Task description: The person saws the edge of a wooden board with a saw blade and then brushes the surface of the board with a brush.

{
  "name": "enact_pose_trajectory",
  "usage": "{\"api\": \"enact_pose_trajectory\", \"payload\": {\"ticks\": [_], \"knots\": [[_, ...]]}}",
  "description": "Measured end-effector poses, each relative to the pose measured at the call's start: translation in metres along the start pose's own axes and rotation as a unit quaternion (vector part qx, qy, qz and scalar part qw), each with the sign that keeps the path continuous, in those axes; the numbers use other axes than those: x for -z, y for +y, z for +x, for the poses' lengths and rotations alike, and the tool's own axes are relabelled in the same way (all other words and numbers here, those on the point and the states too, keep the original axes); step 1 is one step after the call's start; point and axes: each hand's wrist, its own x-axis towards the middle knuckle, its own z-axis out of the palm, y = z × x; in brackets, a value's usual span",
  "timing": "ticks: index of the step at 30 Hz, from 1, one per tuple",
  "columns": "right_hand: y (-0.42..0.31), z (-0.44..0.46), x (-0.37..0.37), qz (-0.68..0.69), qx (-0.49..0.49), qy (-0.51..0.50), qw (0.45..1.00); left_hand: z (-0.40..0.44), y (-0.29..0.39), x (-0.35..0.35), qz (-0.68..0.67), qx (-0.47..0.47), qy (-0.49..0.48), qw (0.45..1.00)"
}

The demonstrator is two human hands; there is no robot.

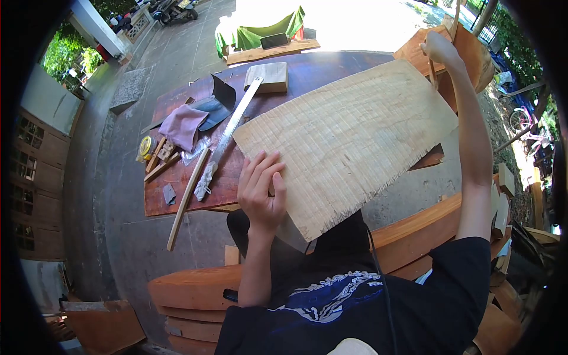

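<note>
A broad, pale wooden board (349, 142) with rough saw lines lies slanted over the reddish-brown table (163, 204) and overhangs its near edge. My left hand (260, 189) holds the board at its left edge, fingers and thumb bent against it. At the far right corner, my right hand (438, 47) is closed around a slim wooden bar (433, 76), which sticks out below the fist. What else this bar belongs to cannot be made out. Left of the board, a metal ruler (236, 118) leans its far end on a wood block (273, 77).
On the table's left lie a purple cloth (183, 125), a yellow tape roll (145, 148), small wood pieces and a long wooden stick (188, 198). Curved orange-brown timbers (189, 287) stand close around me. A green cloth (269, 32) hangs beyond the table.
</note>
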Motion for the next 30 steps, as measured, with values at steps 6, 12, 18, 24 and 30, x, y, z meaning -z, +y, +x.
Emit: {"api": "enact_pose_trajectory", "payload": {"ticks": [6, 12, 18, 24, 30], "knots": [[0.037, -0.010, -0.012, 0.067, 0.027, -0.007, 0.997, 0.001, 0.002, -0.004, 0.018, 0.021, -0.007, 1.000], [0.063, -0.033, 0.009, 0.139, -0.058, -0.054, 0.987, 0.002, 0.003, -0.006, 0.002, 0.037, 0.000, 0.999], [0.082, -0.055, -0.002, 0.160, -0.053, -0.021, 0.986, 0.000, 0.002, -0.006, 0.005, 0.035, 0.000, 0.999], [0.096, -0.075, -0.001, 0.263, -0.083, -0.026, 0.961, 0.000, 0.002, -0.005, 0.010, 0.025, -0.001, 1.000], [0.094, -0.094, 0.014, 0.165, -0.097, -0.116, 0.975, -0.001, 0.003, -0.004, 0.010, 0.024, 0.000, 1.000]]}}
